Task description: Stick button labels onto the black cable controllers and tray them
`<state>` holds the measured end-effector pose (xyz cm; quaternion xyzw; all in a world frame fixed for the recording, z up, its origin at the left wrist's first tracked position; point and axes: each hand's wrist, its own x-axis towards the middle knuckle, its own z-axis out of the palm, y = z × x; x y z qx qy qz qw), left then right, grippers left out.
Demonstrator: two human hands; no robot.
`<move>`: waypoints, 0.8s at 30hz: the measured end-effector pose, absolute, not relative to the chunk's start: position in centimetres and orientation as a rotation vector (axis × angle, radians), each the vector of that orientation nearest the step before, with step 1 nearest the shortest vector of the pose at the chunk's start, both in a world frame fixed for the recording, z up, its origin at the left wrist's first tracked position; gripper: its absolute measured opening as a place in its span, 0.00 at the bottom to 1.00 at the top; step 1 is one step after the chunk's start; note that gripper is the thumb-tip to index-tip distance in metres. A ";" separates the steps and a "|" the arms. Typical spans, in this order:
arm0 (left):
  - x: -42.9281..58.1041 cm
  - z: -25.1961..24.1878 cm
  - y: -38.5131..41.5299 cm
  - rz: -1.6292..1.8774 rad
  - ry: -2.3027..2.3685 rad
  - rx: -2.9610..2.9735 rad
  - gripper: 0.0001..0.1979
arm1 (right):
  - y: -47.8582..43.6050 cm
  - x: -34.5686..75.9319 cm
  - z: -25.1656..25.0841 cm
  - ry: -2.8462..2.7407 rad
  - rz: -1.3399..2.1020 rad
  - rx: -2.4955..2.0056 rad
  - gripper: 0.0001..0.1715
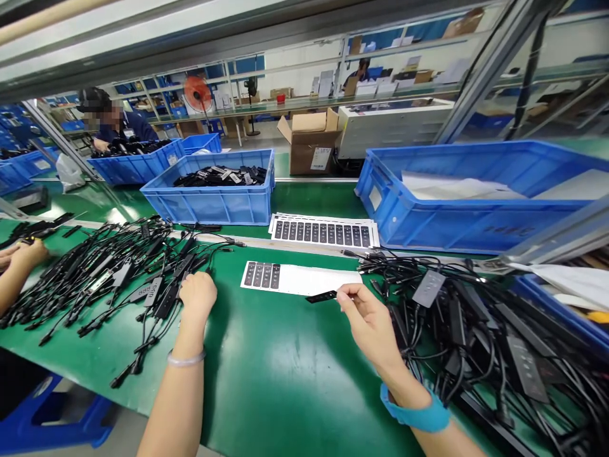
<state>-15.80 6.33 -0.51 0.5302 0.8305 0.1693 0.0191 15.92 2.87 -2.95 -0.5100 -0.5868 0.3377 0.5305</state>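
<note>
My right hand (366, 317) pinches a small black sticker label (321, 296) just below a white backing sheet (299, 278) that carries a few black labels at its left end. My left hand (197, 293) is curled, fingers down, on a black cable unit (162, 298) at the edge of the left heap of black cables with inline controllers (99, 273). A second heap of the same cables (476, 317) lies right of my right hand. A full sheet of black labels (324, 231) lies farther back on the green table (276, 381).
A blue bin of black parts (214, 187) stands behind the left heap and a large blue bin with white sheets (476, 197) at the right. Another person's hand (21, 254) rests at the far left. A seated person (114, 124) works across the line. A cardboard box (311, 143) stands behind.
</note>
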 end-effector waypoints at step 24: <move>-1.0 -1.8 1.4 0.843 0.978 0.578 0.31 | 2.7 15.5 -3.0 -1.103 1.131 -1.054 0.13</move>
